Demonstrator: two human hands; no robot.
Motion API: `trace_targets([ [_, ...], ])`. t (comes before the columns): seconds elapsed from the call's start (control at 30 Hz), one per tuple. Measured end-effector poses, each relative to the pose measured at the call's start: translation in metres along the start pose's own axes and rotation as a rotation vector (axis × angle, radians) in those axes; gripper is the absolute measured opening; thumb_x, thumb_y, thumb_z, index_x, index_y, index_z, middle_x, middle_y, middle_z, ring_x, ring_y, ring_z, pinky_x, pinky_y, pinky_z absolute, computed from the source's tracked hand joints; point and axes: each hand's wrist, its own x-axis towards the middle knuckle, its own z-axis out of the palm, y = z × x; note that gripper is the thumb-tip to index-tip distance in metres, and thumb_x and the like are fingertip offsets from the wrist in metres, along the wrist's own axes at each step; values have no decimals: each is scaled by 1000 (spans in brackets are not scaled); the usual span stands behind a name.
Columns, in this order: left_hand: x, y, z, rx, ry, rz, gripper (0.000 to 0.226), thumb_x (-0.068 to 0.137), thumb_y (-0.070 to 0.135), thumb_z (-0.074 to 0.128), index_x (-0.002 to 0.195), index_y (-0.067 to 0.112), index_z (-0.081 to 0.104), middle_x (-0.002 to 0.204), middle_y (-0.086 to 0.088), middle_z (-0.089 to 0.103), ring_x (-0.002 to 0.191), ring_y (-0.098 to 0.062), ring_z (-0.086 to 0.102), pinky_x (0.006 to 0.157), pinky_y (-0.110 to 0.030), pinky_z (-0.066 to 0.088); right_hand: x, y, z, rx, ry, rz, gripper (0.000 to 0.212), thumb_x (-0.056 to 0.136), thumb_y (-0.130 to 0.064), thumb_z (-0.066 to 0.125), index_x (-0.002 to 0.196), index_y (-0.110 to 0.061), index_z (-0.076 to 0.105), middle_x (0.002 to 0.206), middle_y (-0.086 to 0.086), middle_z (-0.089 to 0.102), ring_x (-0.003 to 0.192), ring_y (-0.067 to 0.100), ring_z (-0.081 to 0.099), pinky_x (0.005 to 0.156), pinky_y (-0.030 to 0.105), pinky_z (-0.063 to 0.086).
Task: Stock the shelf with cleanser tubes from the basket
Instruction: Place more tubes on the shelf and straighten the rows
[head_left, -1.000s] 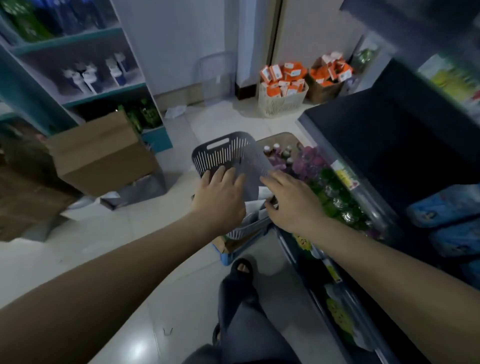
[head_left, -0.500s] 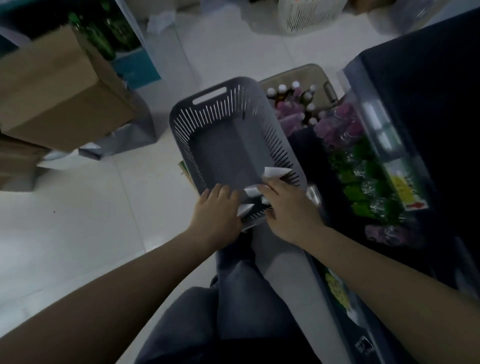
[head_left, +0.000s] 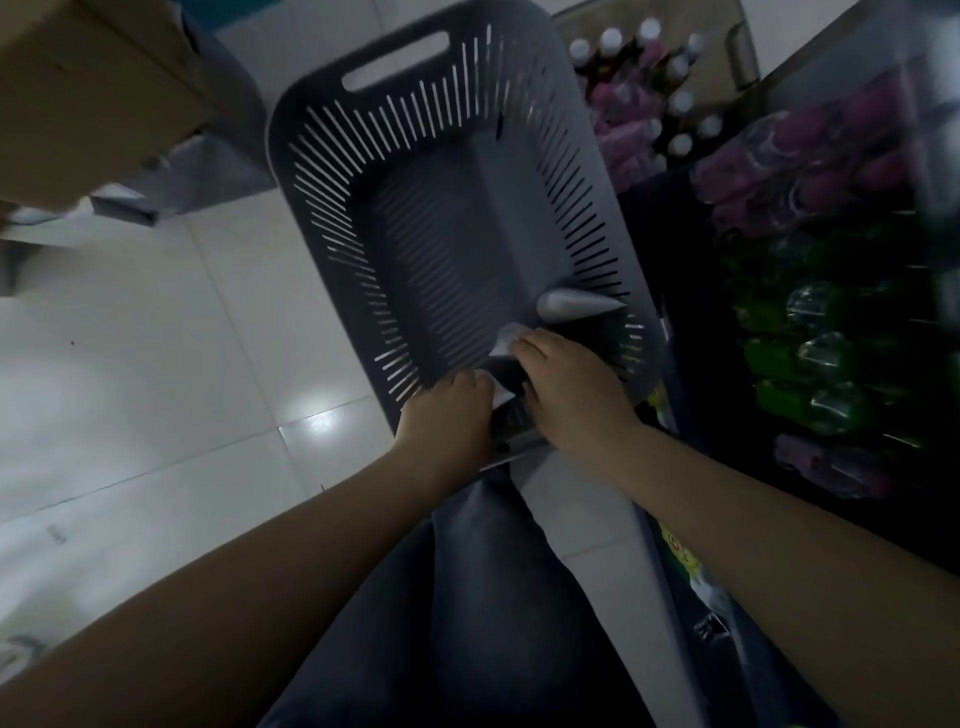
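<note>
Near end of grey slatted plastic basket (head_left: 332, 218): left hand (head_left: 447, 410) fingers curl round a white plastic cleanser tube (head_left: 502, 398). The right hand (head_left: 569, 387) covers another; can't tell its grip. A loose third tube (head_left: 576, 304) lies beside them. A hurried two-handed lift could drop a tube or tip the basket.

The basket (head_left: 311, 234) is open from above with room along its far half, open floor (head_left: 156, 364) lies left, a box (head_left: 93, 88) blocks far left, and bottles (head_left: 810, 353) pack the shelf (head_left: 675, 249) right.
</note>
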Motion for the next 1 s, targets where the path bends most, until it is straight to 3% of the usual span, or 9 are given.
trace_targets([
  [0.1,9,2,-1,19,-61,-10,43,90,32,54,126,11,45,126,-6,53,109,-25,58,70,-33,41,9,4,6,17,-11,8,24,71,7,68,95,2,67,100,19,67,85,33,66,68,35,54],
  [0.2,15,2,-2,31,-96,-18,39,90,28,53,123,8,46,121,-8,57,105,-29,61,73,-35,46,18,6,5,-16,-48,4,13,70,7,68,79,-2,66,82,17,67,67,32,65,51,26,38],
  [0.3,17,2,-1,47,-101,-27,33,91,21,50,121,6,48,115,-10,62,100,-33,63,75,-38,49,25,11,6,-42,-41,11,8,76,3,64,78,-5,66,81,14,66,67,31,65,50,25,31],
  [0.53,18,4,-7,223,-101,29,26,93,9,44,117,7,54,112,-9,63,102,-32,63,72,-36,46,22,16,8,-35,-37,4,12,83,-2,58,85,-6,68,84,15,68,71,33,66,51,28,34],
  [0.73,17,-3,-17,292,-69,59,27,96,9,42,118,14,57,111,-7,66,104,-30,63,76,-37,48,13,12,-5,49,2,56,22,93,-10,46,101,-11,67,102,9,67,90,32,65,63,35,46],
  [0.9,5,2,-27,320,-30,80,24,95,10,43,113,15,59,107,-4,68,98,-28,66,67,-34,42,5,0,-17,48,6,95,24,95,-14,44,106,-14,65,107,6,66,95,32,64,64,34,43],
  [1.0,-7,5,-38,331,13,114,23,94,10,45,112,15,58,108,-3,68,97,-27,66,65,-33,40,-4,-8,-28,77,34,120,24,94,-13,45,106,-14,65,108,6,67,96,31,64,72,37,52],
])
